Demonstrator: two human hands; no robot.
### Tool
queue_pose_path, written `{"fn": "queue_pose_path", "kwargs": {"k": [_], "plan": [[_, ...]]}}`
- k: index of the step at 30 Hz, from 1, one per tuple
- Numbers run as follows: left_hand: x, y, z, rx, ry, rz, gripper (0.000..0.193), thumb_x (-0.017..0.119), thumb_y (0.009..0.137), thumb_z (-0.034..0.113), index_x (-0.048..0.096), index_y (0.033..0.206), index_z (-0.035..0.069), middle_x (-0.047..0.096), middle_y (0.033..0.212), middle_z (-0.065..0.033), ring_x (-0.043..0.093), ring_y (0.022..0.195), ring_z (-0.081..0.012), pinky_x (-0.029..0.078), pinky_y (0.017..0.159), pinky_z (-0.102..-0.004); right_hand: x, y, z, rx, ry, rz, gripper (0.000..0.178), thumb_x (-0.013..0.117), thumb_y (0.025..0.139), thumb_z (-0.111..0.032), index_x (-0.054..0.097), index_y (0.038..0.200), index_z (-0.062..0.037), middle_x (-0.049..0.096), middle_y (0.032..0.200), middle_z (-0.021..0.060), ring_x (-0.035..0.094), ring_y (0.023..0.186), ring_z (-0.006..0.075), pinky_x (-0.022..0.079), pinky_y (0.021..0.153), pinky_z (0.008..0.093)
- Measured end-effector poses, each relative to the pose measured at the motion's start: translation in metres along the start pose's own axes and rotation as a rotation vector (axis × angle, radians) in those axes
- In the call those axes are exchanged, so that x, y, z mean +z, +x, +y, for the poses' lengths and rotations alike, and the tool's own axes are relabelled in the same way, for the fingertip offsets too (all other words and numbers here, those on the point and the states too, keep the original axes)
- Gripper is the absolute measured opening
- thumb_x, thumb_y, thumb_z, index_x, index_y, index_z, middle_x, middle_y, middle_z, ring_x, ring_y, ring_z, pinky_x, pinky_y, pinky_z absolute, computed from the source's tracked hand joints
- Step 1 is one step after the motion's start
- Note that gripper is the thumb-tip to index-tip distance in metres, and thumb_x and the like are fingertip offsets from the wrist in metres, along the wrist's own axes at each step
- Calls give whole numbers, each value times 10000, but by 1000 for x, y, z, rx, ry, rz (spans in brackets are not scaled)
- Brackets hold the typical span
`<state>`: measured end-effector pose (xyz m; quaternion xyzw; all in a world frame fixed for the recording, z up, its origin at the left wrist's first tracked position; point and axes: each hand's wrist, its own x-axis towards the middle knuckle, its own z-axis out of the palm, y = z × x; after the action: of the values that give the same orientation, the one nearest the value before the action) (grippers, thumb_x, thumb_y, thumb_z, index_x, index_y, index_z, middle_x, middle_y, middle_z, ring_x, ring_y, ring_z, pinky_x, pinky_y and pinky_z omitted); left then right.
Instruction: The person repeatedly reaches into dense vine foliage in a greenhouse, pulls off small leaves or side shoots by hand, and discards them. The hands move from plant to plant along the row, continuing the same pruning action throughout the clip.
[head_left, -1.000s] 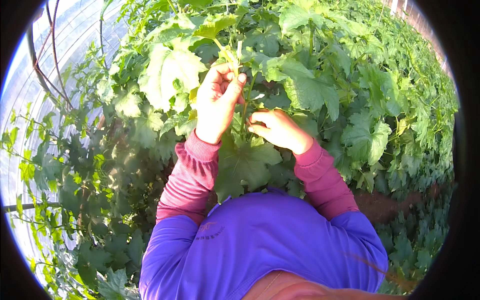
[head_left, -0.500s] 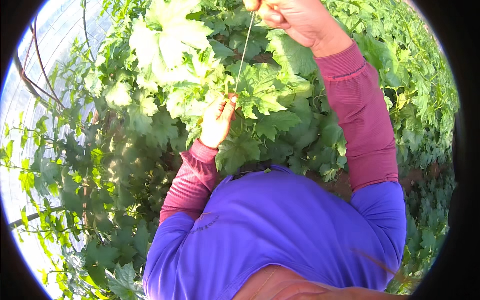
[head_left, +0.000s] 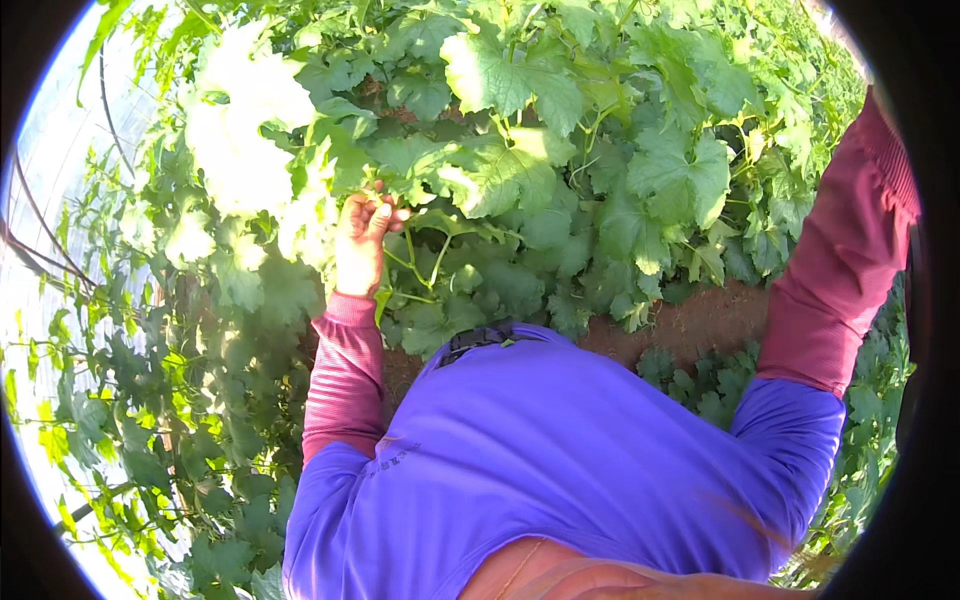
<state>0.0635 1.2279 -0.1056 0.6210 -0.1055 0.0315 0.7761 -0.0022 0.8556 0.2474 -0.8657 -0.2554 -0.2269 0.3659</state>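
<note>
One of your hands is showing in the head view: your left hand (head_left: pixel 362 240), standing upright left of centre, among the leaves. Its thumb and fingers are pinching the vine (head_left: pixel 411 250); the exact contact is hiding behind the fingertips. Green stems of the vine are hanging just below and right of the hand. One large leaf (head_left: pixel 235 120), up and left of it, is glaring nearly white in the sun; another leaf (head_left: pixel 500 175) is spreading to its right. Your right hand is lying beyond the picture, so you cannot tell its grip; the right sleeve (head_left: pixel 835 260) is angling toward the upper right edge. Your purple shirt (head_left: pixel 570 430) is filling the lower middle, a black buckle (head_left: pixel 480 342) sitting at its upper edge. Brown soil (head_left: pixel 705 325) is showing beyond it. Pale sheeting (head_left: pixel 45 195) is curving along the left.
</note>
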Motion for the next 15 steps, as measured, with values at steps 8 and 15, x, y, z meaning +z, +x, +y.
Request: {"fn": "queue_pose_path", "kwargs": {"k": [8,15], "plan": [[120,38,139,285,118,-200,151,562,890,64,569,1023,-7,633,820,-73,591,551,-116,454,501,-221,100,-34,-54,77,610,-172,219,443,901,-153,586,951,5,588,639,19,489,499,43,341,450,174],[164,57,183,245,157,-515,245,505,909,10,525,1136,-80,641,995,-184,650,871,-227,524,722,-256,181,-84,-4,383,1038,-317,133,412,859,-92,522,822,-26,520,671,11,495,543,56,315,464,200]]}}
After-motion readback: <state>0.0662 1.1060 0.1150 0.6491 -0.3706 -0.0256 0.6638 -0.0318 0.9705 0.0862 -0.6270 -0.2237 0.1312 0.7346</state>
